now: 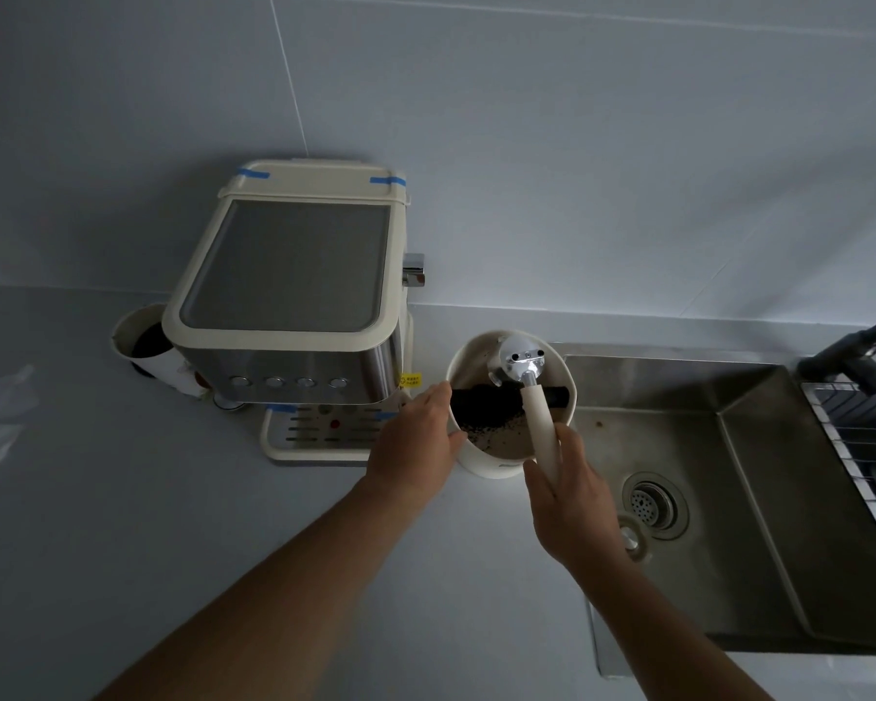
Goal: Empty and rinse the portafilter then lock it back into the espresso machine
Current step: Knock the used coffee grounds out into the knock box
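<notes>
Nearest the camera, just in front of the knock box, the right hand is clamped around the cream handle of the portafilter. The left hand is cupped against the knock box's left wall, fingers loosely curved, steadying it. The portafilter's metal head is turned face down over the knock box's far rim, above its dark bar and the spent grounds. It looks rigid and head-heavy, so the handle is the sound hold. The espresso machine stands left of the knock box, the sink to its right.
</notes>
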